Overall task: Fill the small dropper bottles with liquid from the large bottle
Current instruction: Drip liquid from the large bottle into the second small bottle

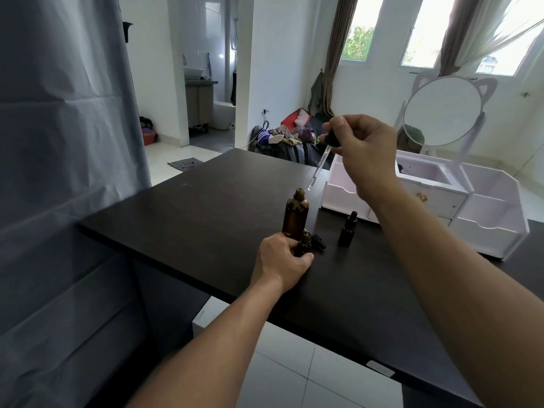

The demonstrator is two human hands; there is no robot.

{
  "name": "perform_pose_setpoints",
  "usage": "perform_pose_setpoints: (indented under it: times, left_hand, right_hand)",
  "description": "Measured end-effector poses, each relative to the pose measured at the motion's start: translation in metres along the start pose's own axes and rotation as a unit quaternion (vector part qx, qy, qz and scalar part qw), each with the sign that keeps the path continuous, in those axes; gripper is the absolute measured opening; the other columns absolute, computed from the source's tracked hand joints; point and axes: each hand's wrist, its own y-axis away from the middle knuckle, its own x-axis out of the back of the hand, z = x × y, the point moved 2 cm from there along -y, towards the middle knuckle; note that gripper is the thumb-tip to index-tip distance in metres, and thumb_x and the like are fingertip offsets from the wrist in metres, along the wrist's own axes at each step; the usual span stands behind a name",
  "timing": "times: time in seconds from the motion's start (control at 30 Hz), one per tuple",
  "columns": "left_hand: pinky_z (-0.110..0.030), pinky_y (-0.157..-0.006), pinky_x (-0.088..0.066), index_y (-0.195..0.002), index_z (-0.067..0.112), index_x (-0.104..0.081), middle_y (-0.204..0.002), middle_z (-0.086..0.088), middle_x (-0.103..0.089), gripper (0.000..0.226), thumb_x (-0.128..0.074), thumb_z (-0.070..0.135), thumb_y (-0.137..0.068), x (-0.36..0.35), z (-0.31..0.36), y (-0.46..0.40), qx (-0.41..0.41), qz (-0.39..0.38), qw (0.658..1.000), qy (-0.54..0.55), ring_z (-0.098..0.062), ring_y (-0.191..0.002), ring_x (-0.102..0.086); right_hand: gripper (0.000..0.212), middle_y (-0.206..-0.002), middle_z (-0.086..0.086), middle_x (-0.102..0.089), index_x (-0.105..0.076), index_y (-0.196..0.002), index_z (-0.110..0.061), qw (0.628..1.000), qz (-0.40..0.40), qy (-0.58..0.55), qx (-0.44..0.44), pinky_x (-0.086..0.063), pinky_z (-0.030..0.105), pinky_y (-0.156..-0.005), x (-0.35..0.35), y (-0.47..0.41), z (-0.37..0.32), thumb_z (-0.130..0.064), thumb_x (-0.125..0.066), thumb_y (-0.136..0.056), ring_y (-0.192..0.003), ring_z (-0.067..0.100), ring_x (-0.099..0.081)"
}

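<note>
The large amber bottle (295, 212) stands uncapped on the dark table (223, 207). In front of it my left hand (281, 260) grips a small open dropper bottle (304, 242). A small black dropper cap (319, 242) lies on the table just right of that bottle. My right hand (362, 145) pinches the black bulb of a glass dropper (319, 164). The pipette slants down and its tip hangs just above and right of the large bottle's mouth. A second small dark bottle (347, 229) stands capped further right.
A white cosmetic organiser (488, 225) with drawers and a round mirror (443, 111) stands at the table's right rear. A grey curtain (59, 172) hangs at the left. The table's near edge runs diagonally below my arms, over a tiled floor.
</note>
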Motion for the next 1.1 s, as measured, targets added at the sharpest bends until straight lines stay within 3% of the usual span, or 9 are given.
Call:
perform_pose_setpoints:
  times: [0.1,0.23,0.43,0.6,1.1]
  left_hand:
    - [-0.022,-0.075,-0.051,-0.101,0.016,-0.074,-0.099,0.003,-0.066,0.032,-0.072,0.04,-0.08,0.0,0.0,0.0,0.001,-0.001,1.0,0.0,-0.01,-0.084,-0.061]
    - [-0.019,-0.072,-0.047,-0.104,0.016,-0.074,-0.103,0.004,-0.065,0.032,-0.072,0.039,-0.081,0.0,0.001,0.0,0.003,0.0,1.0,-0.009,-0.009,-0.087,-0.06]
    - [-0.022,-0.075,-0.048,-0.107,0.017,-0.072,-0.104,0.004,-0.065,0.033,-0.072,0.039,-0.082,0.001,0.002,-0.001,0.009,0.003,1.0,-0.017,-0.009,-0.087,-0.06]
    - [-0.021,-0.077,-0.046,-0.11,0.017,-0.071,-0.108,0.003,-0.064,0.035,-0.072,0.039,-0.082,0.0,0.001,-0.001,0.015,-0.002,1.0,-0.018,-0.01,-0.091,-0.059]
    - [-0.021,-0.078,-0.047,-0.105,0.017,-0.072,-0.111,0.003,-0.064,0.032,-0.073,0.039,-0.081,0.0,0.0,-0.003,0.016,-0.002,1.0,-0.009,-0.011,-0.097,-0.061]
  right_hand:
    - [0.015,-0.084,0.004,-0.074,-0.071,-0.086,-0.014,0.999,-0.046,0.013,-0.023,-0.055,0.019,-0.068,0.003,0.012,0.008,-0.017,-0.06,-0.096,-0.075,0.013,-0.073]
    - [0.014,-0.089,0.006,-0.075,-0.071,-0.088,-0.016,0.995,-0.083,0.046,-0.04,-0.058,0.025,-0.077,0.004,0.027,0.022,-0.019,-0.06,-0.096,-0.078,0.012,-0.074]
    - [0.015,-0.091,0.003,-0.075,-0.072,-0.097,-0.01,0.993,-0.091,0.06,-0.048,-0.059,0.021,-0.075,0.002,0.038,0.033,-0.019,-0.06,-0.096,-0.08,0.009,-0.074]
    - [0.016,-0.091,0.002,-0.075,-0.072,-0.097,-0.01,0.992,-0.092,0.075,-0.049,-0.06,0.029,-0.081,-0.001,0.041,0.038,-0.019,-0.06,-0.096,-0.082,0.009,-0.073]
    - [0.014,-0.086,0.004,-0.075,-0.073,-0.088,-0.012,0.994,-0.08,0.052,-0.058,-0.06,0.033,-0.082,-0.001,0.043,0.037,-0.014,-0.061,-0.095,-0.081,0.014,-0.074]
